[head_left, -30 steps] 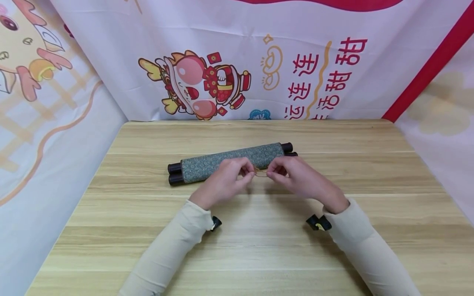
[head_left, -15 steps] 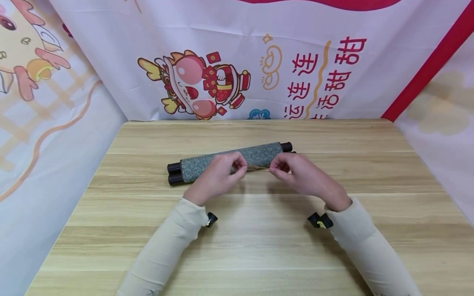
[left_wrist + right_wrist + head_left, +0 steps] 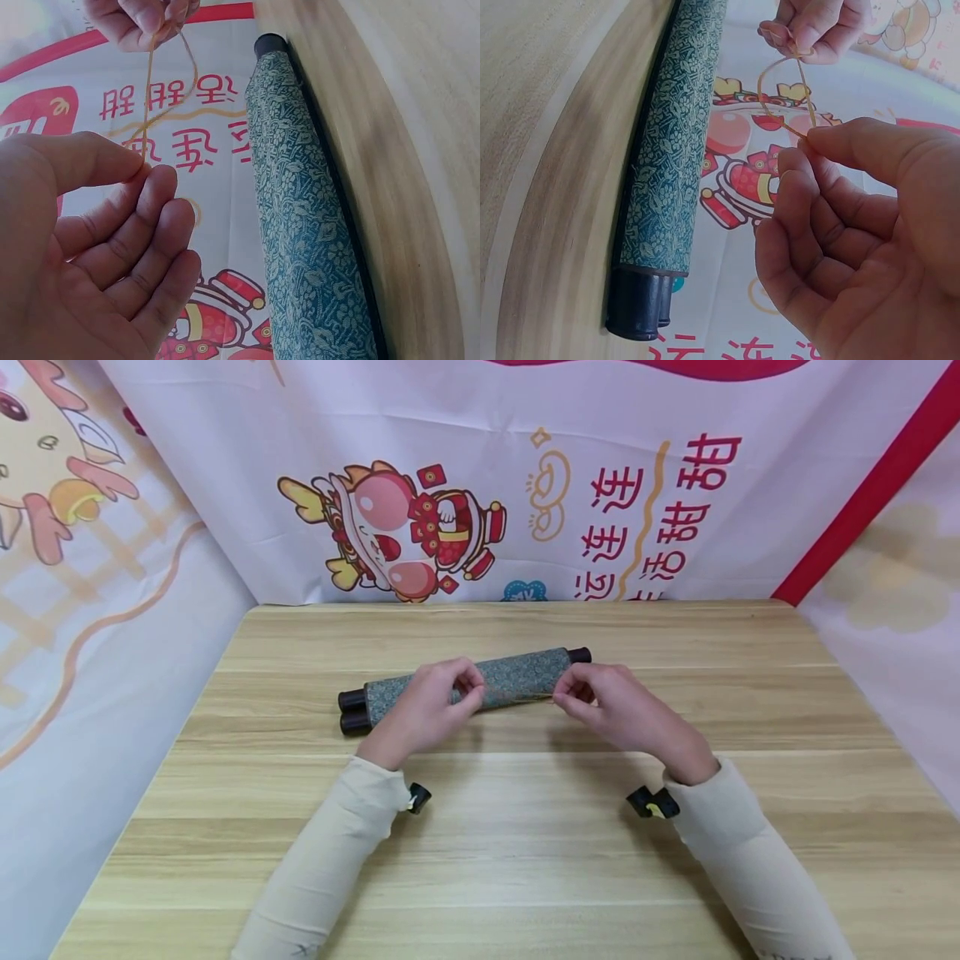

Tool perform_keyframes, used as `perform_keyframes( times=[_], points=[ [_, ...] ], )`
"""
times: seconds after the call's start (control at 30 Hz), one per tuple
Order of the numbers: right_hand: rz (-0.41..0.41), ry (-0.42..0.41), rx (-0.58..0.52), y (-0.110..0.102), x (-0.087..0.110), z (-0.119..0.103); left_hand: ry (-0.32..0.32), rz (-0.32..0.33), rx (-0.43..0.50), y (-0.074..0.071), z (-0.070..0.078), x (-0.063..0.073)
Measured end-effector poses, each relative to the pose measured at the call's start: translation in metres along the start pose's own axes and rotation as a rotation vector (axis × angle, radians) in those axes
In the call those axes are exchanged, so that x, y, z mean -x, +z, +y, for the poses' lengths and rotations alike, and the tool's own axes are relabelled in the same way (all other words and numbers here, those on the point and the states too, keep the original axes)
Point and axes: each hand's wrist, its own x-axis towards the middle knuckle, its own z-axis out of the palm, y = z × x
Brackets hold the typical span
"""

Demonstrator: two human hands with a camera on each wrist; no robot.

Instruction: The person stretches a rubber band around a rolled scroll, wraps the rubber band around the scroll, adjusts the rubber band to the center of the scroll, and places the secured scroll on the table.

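Observation:
A rolled scroll (image 3: 525, 675) in green patterned cloth, with dark round end knobs (image 3: 354, 722), lies slightly aslant on the table. In front of it, my left hand (image 3: 435, 703) pinches one end of a thin yellow-brown string (image 3: 148, 90) between thumb and forefinger. The string's other end is pinched by my right hand (image 3: 618, 706). Between the two hands it spans as a narrow loop, one strand straight and one bowed, as the right wrist view shows. The scroll's middle is partly hidden behind my left hand in the head view.
The wooden table (image 3: 495, 860) reaches back to a white printed cloth (image 3: 540, 485) with cartoon figures and red characters. Similar cloth (image 3: 112, 693) hangs along the left side. Small black devices (image 3: 652, 802) sit at both wrists.
My hands have moved apart, the left one more, to the left and slightly away. The string between them now spans a longer stretch. The scroll has stayed in place.

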Motion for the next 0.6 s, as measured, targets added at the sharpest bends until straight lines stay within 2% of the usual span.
perform_keyframes(
  times=[0.33,0.6],
  points=[
    [0.016,0.012,-0.002,0.0017,0.0005,-0.0004,0.023,-0.025,-0.024,0.0001,0.0023,0.0003],
    [0.016,-0.024,0.011,0.0077,-0.0007,-0.0054,0.053,-0.034,-0.031,0.0025,0.0080,0.0015]
  ],
)
